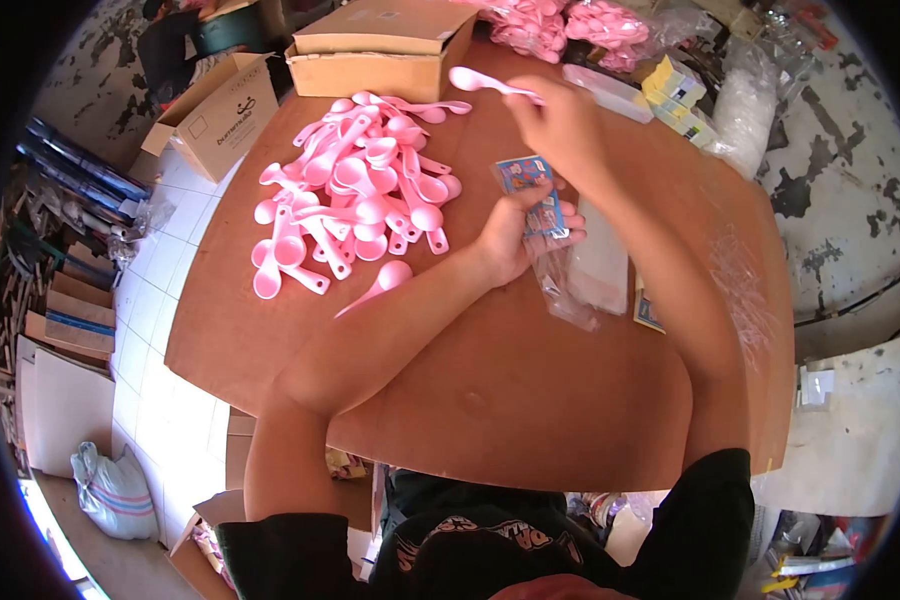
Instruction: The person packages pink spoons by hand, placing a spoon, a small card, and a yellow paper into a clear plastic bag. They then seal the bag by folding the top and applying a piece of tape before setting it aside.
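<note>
Pink spoon (476, 80) and card (525, 174)
Right hand (565, 125): fingers pinch the spoon; left hand (510, 240): fingers hold the card above the table (490, 390).

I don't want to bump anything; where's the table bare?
The flat brown table is bare between both forearms and its near edge, and along its left edge beside the heap of pink plastic spoons. It's crowded at that heap, around the left hand, and along the far edge by the brown cardboard box.
</note>
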Demonstrator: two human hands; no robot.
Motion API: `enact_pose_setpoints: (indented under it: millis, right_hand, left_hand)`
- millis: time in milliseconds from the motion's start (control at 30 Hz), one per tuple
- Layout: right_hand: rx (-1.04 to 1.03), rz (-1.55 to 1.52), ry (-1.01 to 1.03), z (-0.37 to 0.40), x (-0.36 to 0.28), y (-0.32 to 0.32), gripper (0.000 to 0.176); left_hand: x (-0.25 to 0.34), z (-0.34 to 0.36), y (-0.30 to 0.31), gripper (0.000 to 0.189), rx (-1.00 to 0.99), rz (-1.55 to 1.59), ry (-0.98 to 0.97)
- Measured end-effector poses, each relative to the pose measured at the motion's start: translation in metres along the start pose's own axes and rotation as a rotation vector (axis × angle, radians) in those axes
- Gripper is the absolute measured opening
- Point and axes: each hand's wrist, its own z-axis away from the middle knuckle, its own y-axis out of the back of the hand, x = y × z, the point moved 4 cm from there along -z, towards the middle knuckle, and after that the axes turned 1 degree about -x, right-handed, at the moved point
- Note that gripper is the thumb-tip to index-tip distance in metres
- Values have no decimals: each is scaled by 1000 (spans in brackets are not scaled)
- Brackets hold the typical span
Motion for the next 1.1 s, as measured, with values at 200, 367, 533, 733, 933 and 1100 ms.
enact_pose_setpoints:
  millis: [200,367,533,733,933,1100]
  right_hand:
    - [36,-260,-323,124,-30,125,21]
    - [-253,284,171,221,-78,171,32]
    - [-270,236,433,236,-90,159,44]
    - [-191,366,470,224,-79,141,43]
    - [-115,375,523,219,-79,122,40]
    - [-77,393,556,217,-82,122,36]
  left_hand:
    - [3,3,-3,41,31,19,-14]
    - [5,3,-3,60,58,71,-42]
    - [5,3,-3,63,82,95,-50]
    - [2,4,-8,65,-8,94,-11]
    - [3,1,-3,65,78,62,-43]
    - [2,2,-1,63,79,84,-27]
